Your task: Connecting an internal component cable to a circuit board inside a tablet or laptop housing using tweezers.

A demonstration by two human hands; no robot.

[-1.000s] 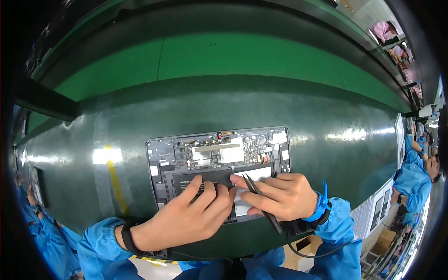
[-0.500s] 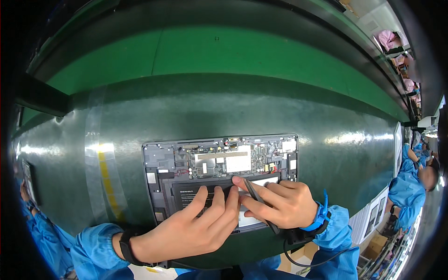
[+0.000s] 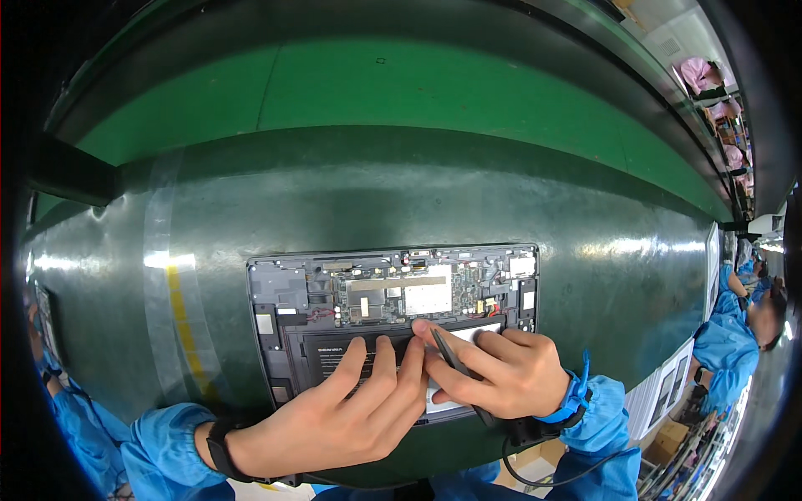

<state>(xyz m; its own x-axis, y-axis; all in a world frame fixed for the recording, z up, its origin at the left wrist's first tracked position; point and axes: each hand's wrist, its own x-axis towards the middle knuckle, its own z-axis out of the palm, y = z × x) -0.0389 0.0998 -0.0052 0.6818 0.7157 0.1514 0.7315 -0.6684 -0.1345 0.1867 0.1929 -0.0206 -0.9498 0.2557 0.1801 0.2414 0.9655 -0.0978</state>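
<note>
An opened laptop base [image 3: 280, 288] lies on the green bench, its insides facing up. Along its far half runs a circuit board [image 3: 380, 302] with silvery shields, and nearer to me is a black battery [image 3: 327, 355]. My left hand [image 3: 342, 417] rests over the battery with fingers stretched out, holding nothing; its index finger and thumb are close to my right fingers. Between the fingers of my right hand [image 3: 518, 376] is a dark, slim, pen-like tool [image 3: 452, 354], slanting up to the seam between battery and board. The fingers partly hide its tip.
Clear tape with a yellow strip [image 3: 185, 313] runs along the bench at left. A dark post [image 3: 71, 175] stands at the far left. White panels [image 3: 664, 388] lie at the right edge, by a co-worker in blue [image 3: 735, 342]. A black cable [image 3: 530, 480] hangs below my right wrist.
The view has shifted slightly. Both hands keep nearly the same pose at the battery's far edge, and the tool stays in my right hand, slightly more upright.
</note>
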